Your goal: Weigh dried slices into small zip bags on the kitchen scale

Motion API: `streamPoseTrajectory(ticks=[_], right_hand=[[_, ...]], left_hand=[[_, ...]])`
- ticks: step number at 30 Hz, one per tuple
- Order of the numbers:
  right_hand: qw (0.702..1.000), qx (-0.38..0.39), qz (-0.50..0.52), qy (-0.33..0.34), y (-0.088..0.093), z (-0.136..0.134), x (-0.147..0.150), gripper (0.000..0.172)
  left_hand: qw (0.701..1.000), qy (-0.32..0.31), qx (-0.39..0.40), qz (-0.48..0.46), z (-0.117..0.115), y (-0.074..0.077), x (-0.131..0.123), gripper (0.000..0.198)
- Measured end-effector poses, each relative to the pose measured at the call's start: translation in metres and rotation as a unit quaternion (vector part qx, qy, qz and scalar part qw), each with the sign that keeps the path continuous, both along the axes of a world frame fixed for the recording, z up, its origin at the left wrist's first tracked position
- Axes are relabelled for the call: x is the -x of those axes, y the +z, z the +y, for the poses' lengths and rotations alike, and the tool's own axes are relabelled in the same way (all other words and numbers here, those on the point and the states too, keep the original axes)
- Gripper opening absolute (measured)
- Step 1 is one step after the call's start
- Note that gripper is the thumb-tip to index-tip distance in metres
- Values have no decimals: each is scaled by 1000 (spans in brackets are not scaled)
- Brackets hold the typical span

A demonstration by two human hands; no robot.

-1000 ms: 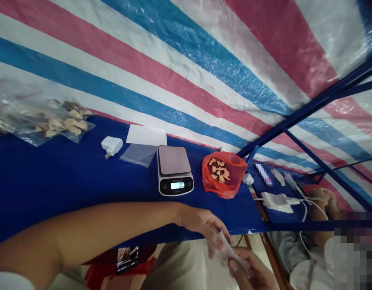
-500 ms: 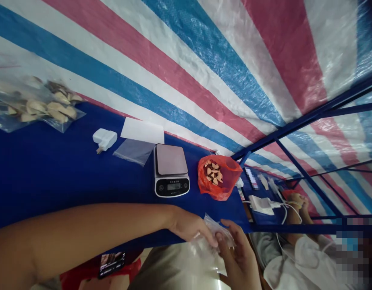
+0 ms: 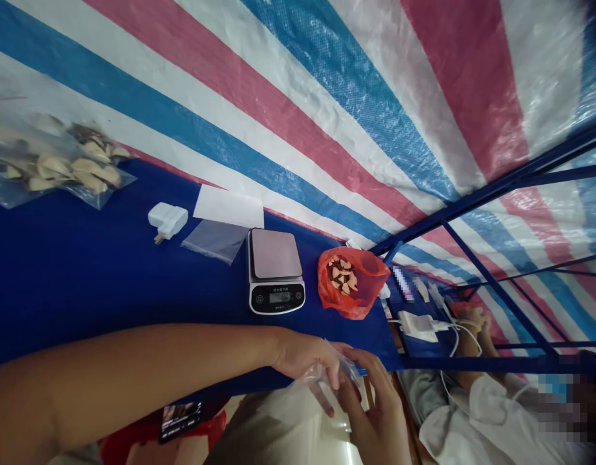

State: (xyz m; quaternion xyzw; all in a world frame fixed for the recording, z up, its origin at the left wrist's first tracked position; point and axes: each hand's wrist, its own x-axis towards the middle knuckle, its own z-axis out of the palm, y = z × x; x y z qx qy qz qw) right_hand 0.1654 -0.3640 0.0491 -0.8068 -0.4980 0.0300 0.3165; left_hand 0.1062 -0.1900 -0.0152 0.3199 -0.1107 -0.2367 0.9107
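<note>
A clear plastic bag is between my hands over my lap, at the near edge of the blue table. My left hand reaches in from the left with its fingers closed on the bag. From below, my right hand grips the bag's other side between thumb and fingers. Just beyond them stands a digital kitchen scale with a bare weighing plate. To its right, a red plastic bag sits open, holding pale, dark-edged dried slices.
Clear bags of larger slices lie far left. A white plug adapter, white paper and a flat clear bag lie left of the scale. A phone is below the table. Rightward are a blue frame, a power strip and another person's hands.
My fingers have shifted on the clear bag, with some left fingers now pointing downward through it. The scale, red bag and other table items stay in place.
</note>
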Motion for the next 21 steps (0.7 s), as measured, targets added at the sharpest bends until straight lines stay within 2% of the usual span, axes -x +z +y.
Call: streamPoseTrajectory(ticks=[3,6,9,15,21], right_hand=[[995,7,-91,37,8,2,-2,17],[991,23,-116,67,12,8,-1,12],[989,33,-125,71,11,14,1,11],[990,45,-119,68,7,16,2,11],[994,36,-96,49,4,17,4,12]], left_hand=[[999,-2,-25,-23,-5,-8,-4,44],[997,1,-57,-42,-7,-8,-5,32],[996,5,-86,-38,-6,-5,-4,23],[994,-6,-106,-39,-4,-7,-8,30],[992,-12,-103,-72,-5,-14,-12,26]])
